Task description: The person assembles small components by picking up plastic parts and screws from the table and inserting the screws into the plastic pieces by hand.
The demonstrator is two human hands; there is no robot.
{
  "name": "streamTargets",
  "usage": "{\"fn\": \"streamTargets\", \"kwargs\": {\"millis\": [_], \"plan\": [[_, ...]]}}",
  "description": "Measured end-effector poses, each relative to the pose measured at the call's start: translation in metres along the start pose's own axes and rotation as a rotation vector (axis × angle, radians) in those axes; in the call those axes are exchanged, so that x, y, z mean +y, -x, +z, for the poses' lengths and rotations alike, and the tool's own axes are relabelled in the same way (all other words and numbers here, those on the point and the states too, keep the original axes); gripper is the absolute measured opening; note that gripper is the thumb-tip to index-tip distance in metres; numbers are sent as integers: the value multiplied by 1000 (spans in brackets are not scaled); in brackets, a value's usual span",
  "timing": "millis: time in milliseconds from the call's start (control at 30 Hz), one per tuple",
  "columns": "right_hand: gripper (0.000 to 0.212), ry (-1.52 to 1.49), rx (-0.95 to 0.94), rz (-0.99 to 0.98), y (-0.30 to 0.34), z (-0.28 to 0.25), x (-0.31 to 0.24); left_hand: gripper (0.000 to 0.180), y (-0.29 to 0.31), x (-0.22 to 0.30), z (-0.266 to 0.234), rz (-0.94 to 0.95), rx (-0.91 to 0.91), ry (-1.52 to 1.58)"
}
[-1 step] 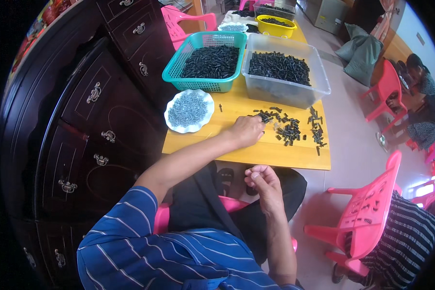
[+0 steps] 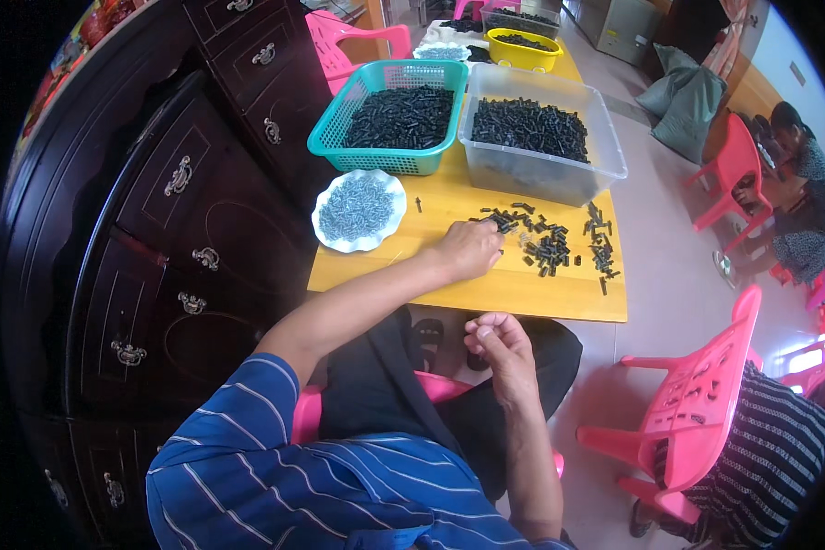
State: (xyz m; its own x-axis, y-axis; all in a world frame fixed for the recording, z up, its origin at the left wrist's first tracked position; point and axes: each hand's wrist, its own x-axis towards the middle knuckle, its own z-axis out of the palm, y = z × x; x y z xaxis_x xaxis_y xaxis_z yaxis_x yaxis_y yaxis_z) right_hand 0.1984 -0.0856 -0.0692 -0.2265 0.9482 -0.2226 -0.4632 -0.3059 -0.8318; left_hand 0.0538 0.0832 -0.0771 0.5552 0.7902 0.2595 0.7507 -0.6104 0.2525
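Left: a white scalloped plate (image 2: 319, 222) carries silvery pieces (image 2: 357, 209). My left hand (image 2: 472, 249), fingers lowered, lies at the left edge of loose black pieces (image 2: 550, 251); grip cannot be determined. My right hand (image 2: 502, 351), half-curled, is nearer than the table (image 2: 532, 301); contents hidden. Far right: a clear bin (image 2: 533, 181).

Plate (image 2: 400, 211) left of loose pieces (image 2: 548, 254) on table (image 2: 522, 295), basket (image 2: 385, 165) behind plate; tub (image 2: 532, 181) right of basket

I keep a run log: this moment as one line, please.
left hand: at loose black pieces on yellow table | right hand: curled over lap, contents unclear
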Motion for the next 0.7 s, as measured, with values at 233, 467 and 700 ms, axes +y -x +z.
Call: {"fn": "streamTargets", "kwargs": {"millis": [233,467,700], "plan": [[16,-145,167,-118,-7,-7,7,17,32,34,-25,113,70,246],[18,-157,285,-190,-11,-18,15,13,64,68,-41,146,90,465],[18,-252,232,-241,-8,-18,12,22,65,59,-51,114,-37,527]]}}
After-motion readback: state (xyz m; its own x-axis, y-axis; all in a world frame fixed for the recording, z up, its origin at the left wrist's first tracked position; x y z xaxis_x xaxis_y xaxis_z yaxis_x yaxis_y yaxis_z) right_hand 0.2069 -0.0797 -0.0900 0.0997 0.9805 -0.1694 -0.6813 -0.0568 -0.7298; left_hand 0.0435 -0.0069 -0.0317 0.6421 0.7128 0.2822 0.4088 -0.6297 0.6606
